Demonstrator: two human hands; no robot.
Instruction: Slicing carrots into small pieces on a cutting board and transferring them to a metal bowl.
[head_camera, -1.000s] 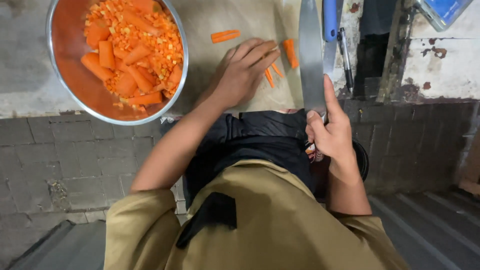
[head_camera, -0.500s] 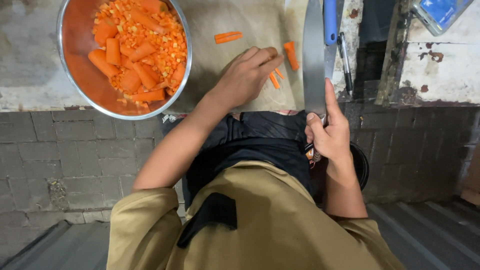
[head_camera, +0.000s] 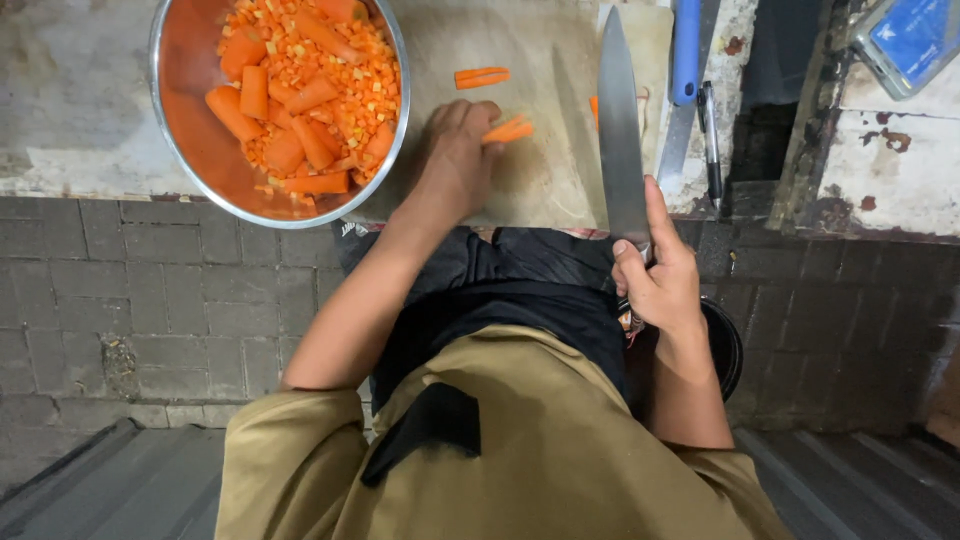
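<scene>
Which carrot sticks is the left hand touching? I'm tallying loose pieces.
The carrot sticks at the left hand fingertips; another pair lies apart, farther up the board.

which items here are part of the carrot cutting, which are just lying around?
In use: left hand on carrot sticks; right hand gripping chef's knife; cutting board; steel bowl of cut carrot.

Lying about: blue-handled knife, pen, blue tray.

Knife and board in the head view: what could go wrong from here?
The knife, gripped by the right hand, points along the cutting board close to the left hand, whose fingertips pin carrot sticks; a slip could nick them. The steel bowl of carrot pieces overhangs the counter edge and might tip.
</scene>
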